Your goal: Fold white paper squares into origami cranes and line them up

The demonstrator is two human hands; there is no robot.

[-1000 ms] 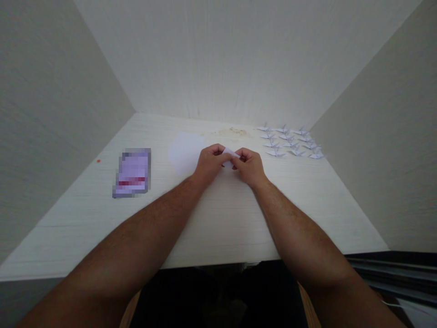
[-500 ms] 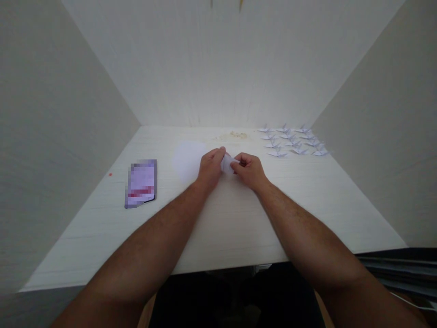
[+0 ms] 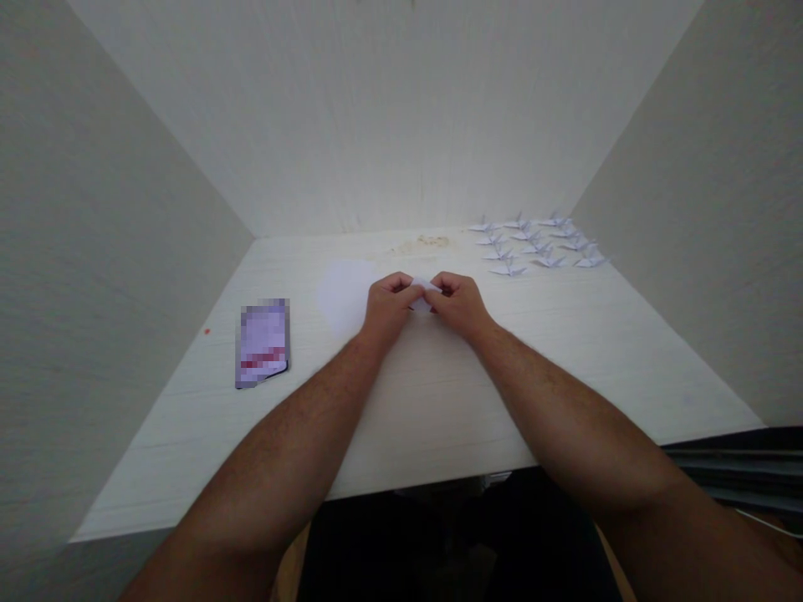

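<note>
A small folded piece of white paper is pinched between both hands, just above or on the middle of the table. My left hand grips its left side, with the thumb lying across the front. On the right side my right hand has closed its fingers and thumb on the paper. The two thumbs almost meet over it. Fingers cover most of the paper, so its exact folded shape is hidden. Left of my left hand lies a pale sheet of white paper, partly behind that hand.
Several white folded paper cranes stand in rows at the back right of the white table. A phone-like device with a blurred screen lies at the left. A small red spot is near the left edge. Walls enclose the back and sides.
My left hand has come down from the paper's top edge to its side, and its thumb now presses on the front. The paper appears turned and more covered. The camera view has shifted slightly.
</note>
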